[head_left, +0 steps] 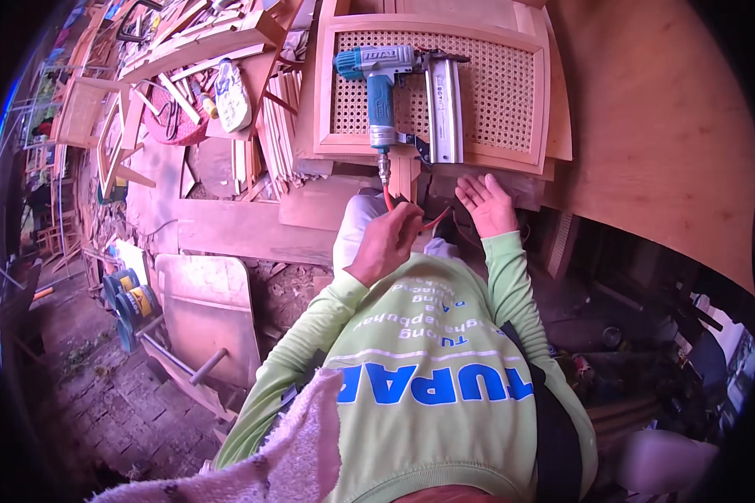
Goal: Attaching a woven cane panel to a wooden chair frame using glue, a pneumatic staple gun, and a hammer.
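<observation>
A teal and silver pneumatic nail gun [381, 99] lies on a wooden frame [434, 154] filled with woven cane [495, 92]. Its silver magazine [445, 109] points toward me. From the metal coupling at the handle's end runs an orange-red air hose [432, 224]. My left hand [392, 241] is closed around that hose just below the coupling, its fingers curled together. Beside the magazine's lower end, my right hand [486, 206] is held palm up with fingers stretched out. Nothing rests in it. Part of the hose is hidden behind my left hand.
A large plywood sheet [663, 126] stretches along the right. Wood offcuts [201, 50], a pink basket [174, 126] and a small wooden chair frame [109, 142] lie at the far left. Nearer on the left are a board [203, 293] and blue-rimmed weight plates [134, 302].
</observation>
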The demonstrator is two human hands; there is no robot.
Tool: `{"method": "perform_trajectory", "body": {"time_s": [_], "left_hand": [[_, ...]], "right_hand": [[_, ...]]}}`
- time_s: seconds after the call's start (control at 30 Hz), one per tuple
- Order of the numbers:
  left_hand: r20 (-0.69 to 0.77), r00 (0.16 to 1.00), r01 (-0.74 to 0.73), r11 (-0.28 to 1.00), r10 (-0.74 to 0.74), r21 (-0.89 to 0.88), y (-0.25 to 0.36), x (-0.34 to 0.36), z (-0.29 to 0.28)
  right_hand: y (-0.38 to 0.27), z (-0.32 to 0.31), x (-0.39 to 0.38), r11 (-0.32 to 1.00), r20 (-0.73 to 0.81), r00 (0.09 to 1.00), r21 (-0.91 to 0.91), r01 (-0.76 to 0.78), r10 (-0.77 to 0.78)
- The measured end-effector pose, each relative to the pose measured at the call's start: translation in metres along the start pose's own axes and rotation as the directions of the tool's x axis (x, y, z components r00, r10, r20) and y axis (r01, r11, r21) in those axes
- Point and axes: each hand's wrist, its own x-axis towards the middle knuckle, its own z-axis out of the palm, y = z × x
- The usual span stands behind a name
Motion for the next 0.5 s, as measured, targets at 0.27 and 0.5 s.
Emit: {"method": "perform_trajectory", "body": {"time_s": [0.27, 0.5], "left_hand": [[0.098, 0.944, -0.318, 0.792, 0.315, 0.521, -0.054, 0.040, 0.077], [0.147, 0.919, -0.370, 0.674, 0.366, 0.639, -0.062, 0.060, 0.088]], "right_hand": [[-0.005, 0.035, 0.035, 0.988, -0.151, 0.989, 0.151, 0.033, -0.010], [-0.004, 0.008, 0.052, 0.986, -0.126, 0.992, 0.168, -0.006, 0.028]]}}
